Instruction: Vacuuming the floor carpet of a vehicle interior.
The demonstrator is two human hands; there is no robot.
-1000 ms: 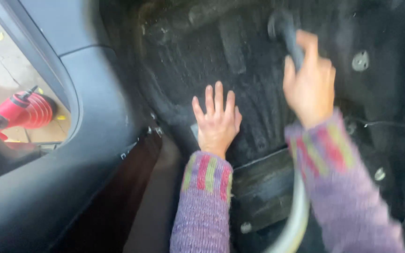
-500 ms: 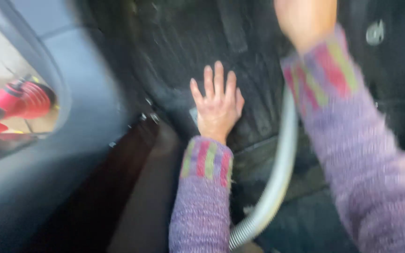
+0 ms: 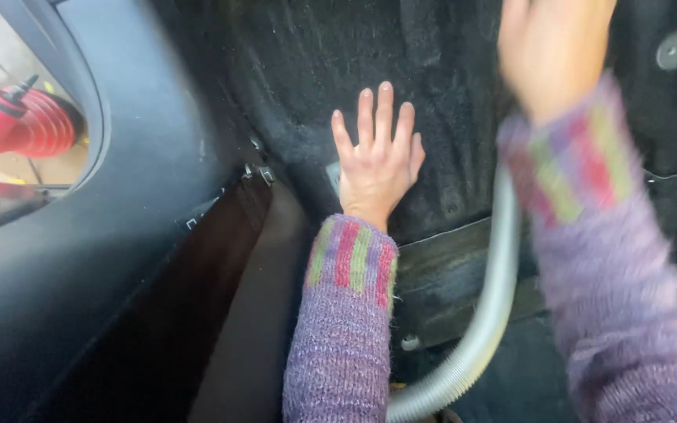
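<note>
Right hand [image 3: 550, 51] blurred, cut off at the top edge; its grip cannot be told. Ribbed grey hose [image 3: 489, 305] curves down below that wrist, its upper end hidden. Left hand [image 3: 378, 160] lies flat, fingers spread, grip released, on coarse black carpet [image 3: 299, 86].

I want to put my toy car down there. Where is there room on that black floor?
The dark fuzzy car carpet lies bare above and left of the flat left hand, up to the dark door frame. It is crowded on the right, where the blurred right hand and grey ribbed hose are.
</note>
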